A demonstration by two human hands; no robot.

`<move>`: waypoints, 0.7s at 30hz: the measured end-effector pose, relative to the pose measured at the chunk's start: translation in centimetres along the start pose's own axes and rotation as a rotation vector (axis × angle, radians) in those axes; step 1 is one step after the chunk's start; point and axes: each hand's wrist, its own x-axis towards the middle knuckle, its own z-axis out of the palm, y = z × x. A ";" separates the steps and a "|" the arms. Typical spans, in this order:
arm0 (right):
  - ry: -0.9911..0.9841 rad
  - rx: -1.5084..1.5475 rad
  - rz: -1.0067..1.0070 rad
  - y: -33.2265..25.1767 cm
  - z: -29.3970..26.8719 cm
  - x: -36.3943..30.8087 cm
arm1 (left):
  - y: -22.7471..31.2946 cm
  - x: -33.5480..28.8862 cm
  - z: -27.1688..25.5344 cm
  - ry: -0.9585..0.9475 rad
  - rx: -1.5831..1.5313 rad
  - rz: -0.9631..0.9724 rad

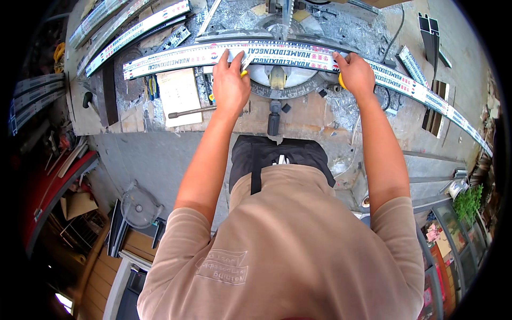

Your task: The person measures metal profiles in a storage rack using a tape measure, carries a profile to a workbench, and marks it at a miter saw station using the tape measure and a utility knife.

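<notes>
A long film-wrapped metal profile (282,57) lies crosswise over the saw bench and runs far out to the right. My left hand (230,85) rests on it left of the saw, its fingertips on the wrapped face. Beside the thumb shows a small yellow thing with a pale pointed end (246,69), partly hidden. My right hand (356,77) is closed at the profile's near edge, right of the saw. Under its palm a rounded yellow thing (342,81) shows, mostly covered. Between my hands stands the mitre saw's round base (288,90), with its toothed blade (288,18) above and behind the profile.
Several wrapped profiles (138,37) lie at the back left. On the bench's near left are a paper sheet (178,96), a metal rod tool (192,112) and pliers (153,87). The saw's dark handle (273,118) juts toward me. Dark profile pieces (428,40) stand at right.
</notes>
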 end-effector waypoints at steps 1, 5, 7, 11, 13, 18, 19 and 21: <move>0.002 0.006 -0.003 0.0 0.1 0.0 | -0.2 0.2 -0.1 -0.025 0.025 -0.007; 0.053 0.030 0.016 0.3 0.2 0.1 | -0.9 0.4 -0.3 -0.053 0.011 0.017; 0.041 0.051 0.016 0.3 0.2 0.4 | -1.1 0.4 -0.2 -0.062 -0.002 0.000; 0.047 0.044 0.006 0.0 0.9 0.6 | -1.9 0.5 -0.6 -0.052 -0.032 -0.013; 0.087 0.017 -0.025 0.6 1.5 1.0 | -2.7 1.1 -1.3 0.019 -0.014 -0.063; 0.115 0.063 -0.051 1.1 1.1 0.7 | -6.0 3.5 -2.4 0.100 0.008 -0.216; 0.136 0.054 -0.079 2.0 1.3 1.0 | -6.3 3.9 -3.0 0.107 0.023 -0.220; 0.126 0.119 -0.117 2.1 1.4 1.1 | -7.6 4.6 -3.8 0.110 0.060 -0.252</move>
